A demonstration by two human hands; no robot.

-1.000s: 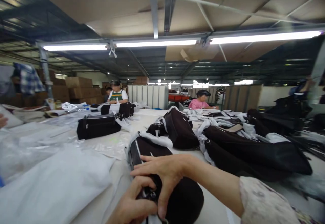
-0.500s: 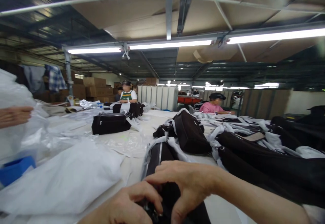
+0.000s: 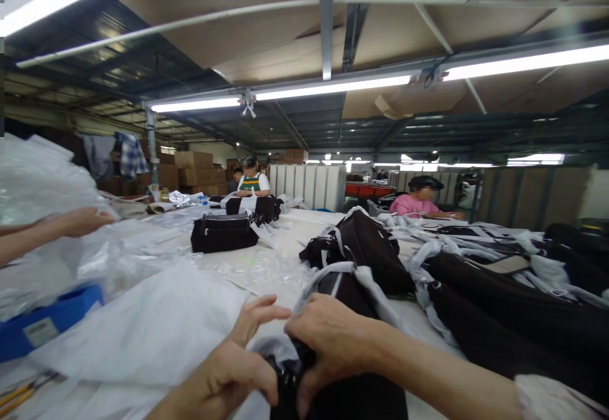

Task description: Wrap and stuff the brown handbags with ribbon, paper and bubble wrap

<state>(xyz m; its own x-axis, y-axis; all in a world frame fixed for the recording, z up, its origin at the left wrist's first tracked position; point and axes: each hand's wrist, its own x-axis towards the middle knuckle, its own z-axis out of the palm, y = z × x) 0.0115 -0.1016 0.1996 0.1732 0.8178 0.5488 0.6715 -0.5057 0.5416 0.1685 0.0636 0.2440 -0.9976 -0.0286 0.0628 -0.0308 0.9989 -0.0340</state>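
Observation:
Right in front of me stands a black bag (image 3: 361, 385) with a pale zip line and a white-wrapped strap (image 3: 378, 293). My right hand (image 3: 333, 334) is closed over its near left edge, fingers curled down and thumb against the side. Just left of it, my left hand (image 3: 233, 363) has its thumb and fingers apart, beside a bunched piece of white wrap (image 3: 280, 348) and dark, shiny parts at the bag's end. What lies beneath the right fingers is hidden.
More black bags lie ahead (image 3: 223, 233) and to the right (image 3: 518, 318). White sheets (image 3: 157, 325), a blue bin (image 3: 57, 318) and orange-handled tool (image 3: 21, 394) are at left. Another person's hands (image 3: 85, 222) handle plastic there. Two co-workers sit farther back.
My left hand has come off the bag's end and its fingers have spread. The bag's far end has shifted right, and white wrap now shows between my hands. The view has turned slightly left.

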